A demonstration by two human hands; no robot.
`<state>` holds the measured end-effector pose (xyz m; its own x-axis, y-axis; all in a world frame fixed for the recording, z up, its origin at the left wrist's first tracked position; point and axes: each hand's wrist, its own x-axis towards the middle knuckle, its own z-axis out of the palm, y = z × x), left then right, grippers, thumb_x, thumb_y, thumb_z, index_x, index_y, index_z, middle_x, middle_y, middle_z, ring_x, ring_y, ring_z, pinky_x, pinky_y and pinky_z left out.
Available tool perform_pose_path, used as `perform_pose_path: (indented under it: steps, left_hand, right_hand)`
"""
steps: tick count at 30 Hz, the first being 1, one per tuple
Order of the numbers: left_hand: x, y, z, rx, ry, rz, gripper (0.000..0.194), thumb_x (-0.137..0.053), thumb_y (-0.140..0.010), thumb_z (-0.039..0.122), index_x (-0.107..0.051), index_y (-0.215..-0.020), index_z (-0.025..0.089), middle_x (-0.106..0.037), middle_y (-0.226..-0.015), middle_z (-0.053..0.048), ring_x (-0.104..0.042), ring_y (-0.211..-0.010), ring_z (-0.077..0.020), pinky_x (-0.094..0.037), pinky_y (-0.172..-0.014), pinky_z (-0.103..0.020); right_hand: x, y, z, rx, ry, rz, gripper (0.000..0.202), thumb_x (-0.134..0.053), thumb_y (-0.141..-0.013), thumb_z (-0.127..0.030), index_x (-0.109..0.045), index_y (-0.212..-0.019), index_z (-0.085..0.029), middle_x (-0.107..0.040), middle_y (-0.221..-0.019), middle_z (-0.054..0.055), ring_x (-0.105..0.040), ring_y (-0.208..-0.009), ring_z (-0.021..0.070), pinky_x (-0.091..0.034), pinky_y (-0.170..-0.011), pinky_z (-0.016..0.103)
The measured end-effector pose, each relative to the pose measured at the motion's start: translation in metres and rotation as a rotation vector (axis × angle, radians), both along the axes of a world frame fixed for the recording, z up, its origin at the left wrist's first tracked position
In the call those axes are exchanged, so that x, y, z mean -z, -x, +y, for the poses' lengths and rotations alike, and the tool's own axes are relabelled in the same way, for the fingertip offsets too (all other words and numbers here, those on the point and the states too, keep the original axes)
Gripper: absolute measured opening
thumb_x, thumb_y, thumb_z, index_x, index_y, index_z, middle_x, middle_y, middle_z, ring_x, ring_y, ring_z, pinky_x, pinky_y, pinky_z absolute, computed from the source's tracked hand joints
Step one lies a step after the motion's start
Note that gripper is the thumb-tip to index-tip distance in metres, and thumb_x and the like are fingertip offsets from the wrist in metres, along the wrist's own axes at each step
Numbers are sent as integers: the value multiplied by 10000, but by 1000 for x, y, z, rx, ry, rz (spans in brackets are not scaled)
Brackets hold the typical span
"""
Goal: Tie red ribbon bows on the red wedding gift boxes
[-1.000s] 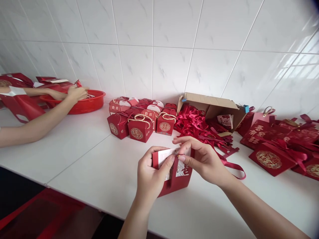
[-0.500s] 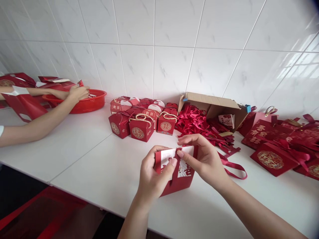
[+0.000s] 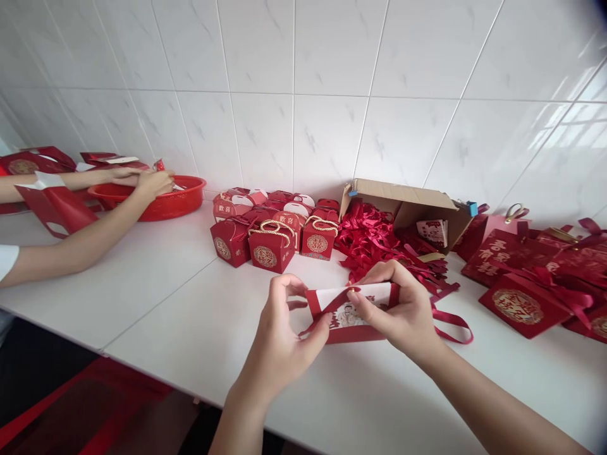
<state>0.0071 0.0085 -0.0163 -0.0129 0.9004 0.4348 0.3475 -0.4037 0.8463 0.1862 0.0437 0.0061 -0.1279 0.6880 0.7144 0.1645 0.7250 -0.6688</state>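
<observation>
A small red gift bag (image 3: 358, 335) stands on the table between my hands. A white card (image 3: 353, 313) with red print and a drawn figure shows at its upper part. My right hand (image 3: 403, 309) grips the bag's top edge, thumb in front and fingers behind, pinching where a red ribbon (image 3: 339, 301) crosses the rim. That ribbon slants down across the card to the thumb of my left hand (image 3: 279, 335), which is closed on it; its other fingers curl beside the bag's left edge. A loose ribbon loop (image 3: 455, 325) lies right of my right hand.
Behind are small red boxes (image 3: 272, 249), some with gold cord handles, and a cardboard box (image 3: 403, 193) spilling red ribbons (image 3: 365, 230). Red bags (image 3: 526, 303) stand at right. At left, another person's hands (image 3: 154, 183) work over a red basin (image 3: 175, 202).
The ribbon, upright over the card before, now slants leftward with my left hand, which has left the bag's front. My right hand has shifted right, and the bag leans differently.
</observation>
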Motion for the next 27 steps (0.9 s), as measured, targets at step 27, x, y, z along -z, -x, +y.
perform_pose_path:
  steps: [27]
  left_hand:
    - [-10, 39, -2, 105, -213, -559, 76, -713, -767, 278, -675, -735, 220, -722, -834, -26, -695, -846, -214, -563, -767, -345]
  right_hand:
    - [-17, -9, -12, 38, -521, -292, 257, -690, -696, -120, -480, -786, -237, -590, -642, 5, -592, -569, 172, -443, -495, 298]
